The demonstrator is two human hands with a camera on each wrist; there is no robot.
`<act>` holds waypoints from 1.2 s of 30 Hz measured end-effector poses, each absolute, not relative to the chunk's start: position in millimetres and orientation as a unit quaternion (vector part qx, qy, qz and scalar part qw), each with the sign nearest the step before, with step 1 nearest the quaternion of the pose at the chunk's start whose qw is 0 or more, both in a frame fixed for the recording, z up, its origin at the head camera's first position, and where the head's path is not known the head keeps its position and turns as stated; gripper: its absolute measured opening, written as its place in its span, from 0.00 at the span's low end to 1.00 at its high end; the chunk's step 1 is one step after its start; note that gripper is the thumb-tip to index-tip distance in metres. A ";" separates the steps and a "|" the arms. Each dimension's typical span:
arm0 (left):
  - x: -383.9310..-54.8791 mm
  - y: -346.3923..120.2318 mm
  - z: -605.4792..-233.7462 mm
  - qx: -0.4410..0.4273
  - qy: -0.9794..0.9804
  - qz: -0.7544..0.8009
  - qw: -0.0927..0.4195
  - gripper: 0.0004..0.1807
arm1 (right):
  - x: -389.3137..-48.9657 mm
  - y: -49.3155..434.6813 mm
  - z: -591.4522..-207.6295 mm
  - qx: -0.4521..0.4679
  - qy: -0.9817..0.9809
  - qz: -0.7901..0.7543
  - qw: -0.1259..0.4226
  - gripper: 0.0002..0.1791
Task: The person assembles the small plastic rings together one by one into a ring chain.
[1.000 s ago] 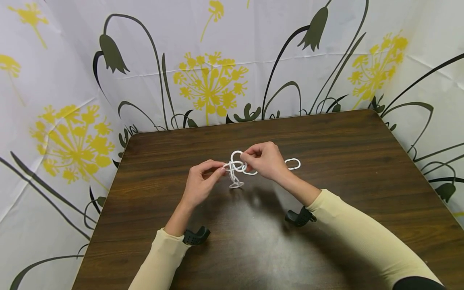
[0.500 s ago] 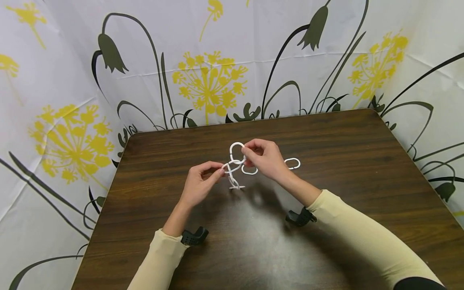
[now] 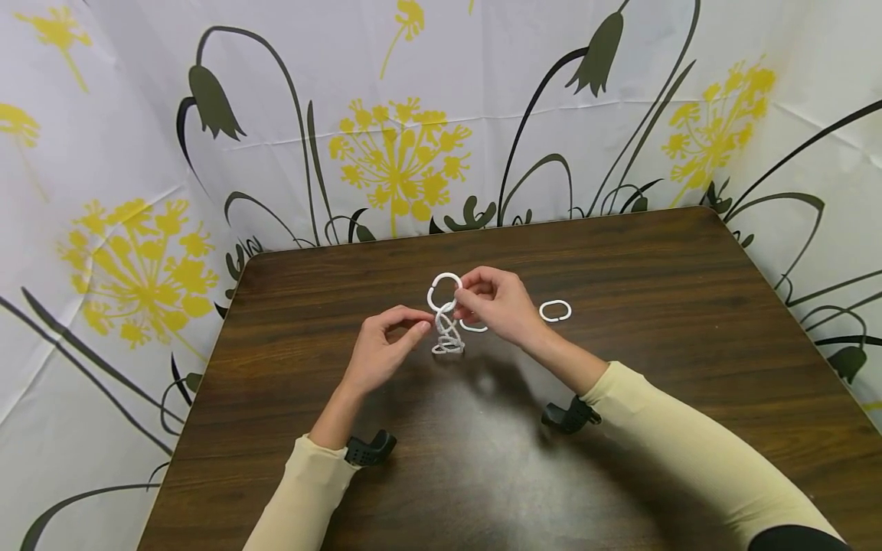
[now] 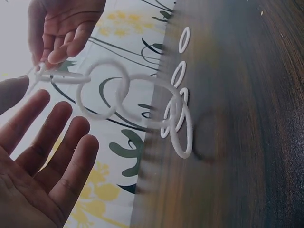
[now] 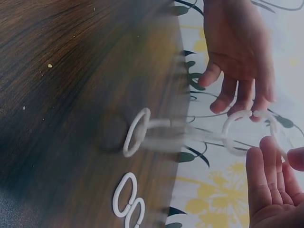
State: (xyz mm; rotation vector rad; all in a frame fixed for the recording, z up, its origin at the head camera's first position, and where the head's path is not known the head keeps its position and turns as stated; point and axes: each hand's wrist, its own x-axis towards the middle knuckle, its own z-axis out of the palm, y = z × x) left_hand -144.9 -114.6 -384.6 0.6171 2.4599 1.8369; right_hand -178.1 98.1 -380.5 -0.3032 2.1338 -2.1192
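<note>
In the head view my right hand (image 3: 501, 304) pinches the top white plastic chain link (image 3: 444, 275), which has a small gap in its side. Below it hangs a short chain of white links (image 3: 448, 337), its lowest one low over or on the table. Just left of the chain is my left hand (image 3: 387, 344), thumb and index fingertip apart with no link between them. The left wrist view shows the fingers of that left hand (image 4: 52, 161) spread and fairly straight beside the chain (image 4: 147, 97). The chain is blurred in the right wrist view.
A loose white oval link (image 3: 555, 311) lies right of my right hand on the dark wooden table (image 3: 344, 283). Another link (image 3: 474, 329) lies partly hidden behind that hand. Behind the table hangs a flower-patterned curtain (image 3: 441, 61).
My left hand has let go of the link it pinched. The chain now hangs straighter from my right hand, which first rose slightly with the top link.
</note>
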 end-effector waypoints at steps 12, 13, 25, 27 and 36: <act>-154.9 -109.8 -400.9 0.166 0.761 0.626 -0.036 0.10 | -175.2 91.4 -382.3 -0.118 0.703 -0.697 0.079 0.05; -152.9 -108.3 -396.8 0.166 0.758 0.630 -0.042 0.09 | -175.1 91.5 -382.6 -0.121 0.703 -0.696 0.081 0.06; -145.6 -106.7 -377.4 0.162 0.750 0.637 -0.074 0.07 | -183.0 105.5 -395.3 -0.186 0.795 -0.575 0.053 0.06; -145.7 -107.0 -377.4 0.163 0.751 0.636 -0.071 0.07 | -185.5 109.8 -401.2 -0.203 0.837 -0.506 0.037 0.06; -146.9 -108.5 -379.5 0.175 0.751 0.634 -0.059 0.08 | -191.9 127.1 -437.1 -0.259 0.925 -0.277 0.019 0.11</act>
